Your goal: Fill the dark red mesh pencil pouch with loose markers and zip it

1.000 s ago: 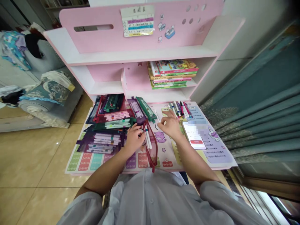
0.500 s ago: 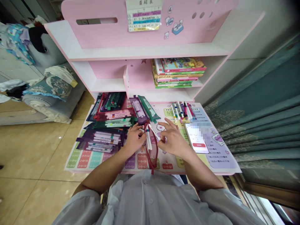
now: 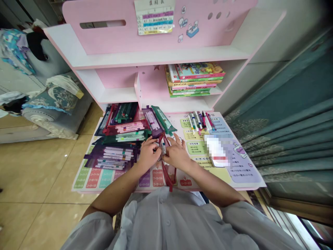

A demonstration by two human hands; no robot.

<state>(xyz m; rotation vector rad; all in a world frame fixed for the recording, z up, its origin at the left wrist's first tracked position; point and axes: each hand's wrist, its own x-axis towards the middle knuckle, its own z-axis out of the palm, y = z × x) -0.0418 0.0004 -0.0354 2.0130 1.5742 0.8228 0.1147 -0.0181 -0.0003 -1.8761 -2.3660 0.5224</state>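
A red mesh pencil pouch (image 3: 168, 178) lies lengthwise in front of me, its near end at the desk's front edge. My left hand (image 3: 148, 153) pinches the pouch's left side near its far end. From the right, my right hand (image 3: 178, 153) reaches over the pouch, thumb and index finger closed on a white marker pen (image 3: 163, 146) at its opening. The hand covers much of the pouch, so how far in the pen sits is hidden. Left of my left hand is a dark purple mesh pouch (image 3: 114, 158) holding several markers.
More filled pouches, such as a red one (image 3: 125, 127) and a green one (image 3: 163, 119), are piled at the back left. Loose markers (image 3: 201, 121) lie at the back right, with a phone (image 3: 218, 151) nearer. Books (image 3: 195, 80) are stacked on the shelf.
My right hand has moved left with the marker, from beside the pouch to over it, close to my left hand. My left hand keeps its hold. The view has shifted slightly.
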